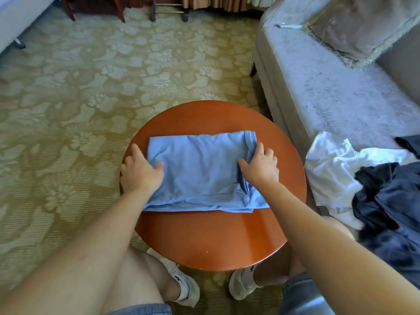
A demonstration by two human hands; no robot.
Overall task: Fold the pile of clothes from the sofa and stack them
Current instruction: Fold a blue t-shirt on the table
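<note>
- The blue shirt [200,169] is lying folded into a rectangle across the far half of the round table [209,242], its near hem layers fanning out unevenly.
- The left hand [141,173] is pinching the shirt's edge toward the table's left rim, thumb lying on the cloth. The right hand [261,164] is gripping the bunched edge toward the table's right rim, fingers curling over it.
- For a clean fold, both hands should be lifting evenly and keeping the layers taut (the right edge is puckering), so the corners are meeting squarely.
- A white garment [329,169] and a dark garment [391,196] are waiting in a heap on the sofa [318,87], just right of the table.
</note>
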